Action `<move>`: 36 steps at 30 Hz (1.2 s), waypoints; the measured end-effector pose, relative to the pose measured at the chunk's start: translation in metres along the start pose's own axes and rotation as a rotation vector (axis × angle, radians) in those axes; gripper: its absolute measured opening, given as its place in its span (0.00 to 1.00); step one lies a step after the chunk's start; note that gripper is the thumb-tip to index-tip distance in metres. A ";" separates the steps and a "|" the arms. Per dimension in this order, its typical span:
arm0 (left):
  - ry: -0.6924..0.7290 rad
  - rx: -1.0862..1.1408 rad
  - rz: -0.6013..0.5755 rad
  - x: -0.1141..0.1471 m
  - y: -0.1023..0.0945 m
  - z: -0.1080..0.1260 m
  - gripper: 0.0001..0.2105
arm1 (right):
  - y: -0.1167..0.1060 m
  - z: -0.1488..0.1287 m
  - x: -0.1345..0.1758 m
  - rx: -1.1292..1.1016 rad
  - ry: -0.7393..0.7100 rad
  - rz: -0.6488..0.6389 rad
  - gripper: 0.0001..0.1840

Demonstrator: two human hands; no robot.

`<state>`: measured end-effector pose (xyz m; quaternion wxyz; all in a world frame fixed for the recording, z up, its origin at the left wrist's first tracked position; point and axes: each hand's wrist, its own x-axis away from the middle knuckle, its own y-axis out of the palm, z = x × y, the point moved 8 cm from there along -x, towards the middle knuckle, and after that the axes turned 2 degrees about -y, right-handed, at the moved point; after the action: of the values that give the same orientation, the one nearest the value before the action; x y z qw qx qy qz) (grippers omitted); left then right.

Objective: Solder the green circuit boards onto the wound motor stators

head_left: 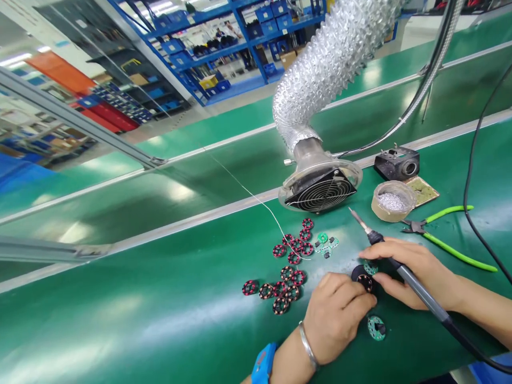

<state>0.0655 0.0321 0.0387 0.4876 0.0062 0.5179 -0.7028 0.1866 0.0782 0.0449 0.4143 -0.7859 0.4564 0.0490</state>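
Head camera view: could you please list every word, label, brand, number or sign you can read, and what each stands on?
No text can be read in this view.
Blue storage bins: pale labels, too small to read.
Dark cabinet: a whitish label, too blurred.
Round green circuit board: any print is too small.
Soldering iron: no legible lettering.

Blue shelving point(248, 42) (bins point(264, 13) on its tiers) beyond a crinkled silver duct point(320, 69) and black fan point(322, 193)
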 end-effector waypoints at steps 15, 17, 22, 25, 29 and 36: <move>-0.233 0.066 -0.044 0.003 -0.016 -0.032 0.06 | 0.026 -0.013 -0.001 -0.051 -0.089 -0.219 0.21; -0.238 0.063 -0.060 0.003 -0.012 -0.033 0.05 | 0.027 -0.013 -0.001 -0.036 -0.098 -0.226 0.21; -0.227 0.099 -0.076 0.003 -0.008 -0.034 0.05 | 0.024 -0.014 -0.001 0.012 -0.109 -0.207 0.19; -0.223 0.098 -0.095 0.004 -0.003 -0.034 0.06 | 0.026 -0.017 -0.001 0.075 -0.134 -0.232 0.20; -0.210 0.096 -0.092 0.005 0.000 -0.033 0.06 | 0.031 -0.021 0.001 0.180 -0.170 -0.273 0.21; -0.243 0.153 -0.100 0.006 0.001 -0.037 0.06 | 0.032 -0.019 -0.001 0.200 -0.136 -0.297 0.23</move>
<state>0.0442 0.0550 0.0178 0.5093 -0.0673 0.3997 -0.7592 0.1557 0.0580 0.0387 0.5230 -0.7943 0.3092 -0.0054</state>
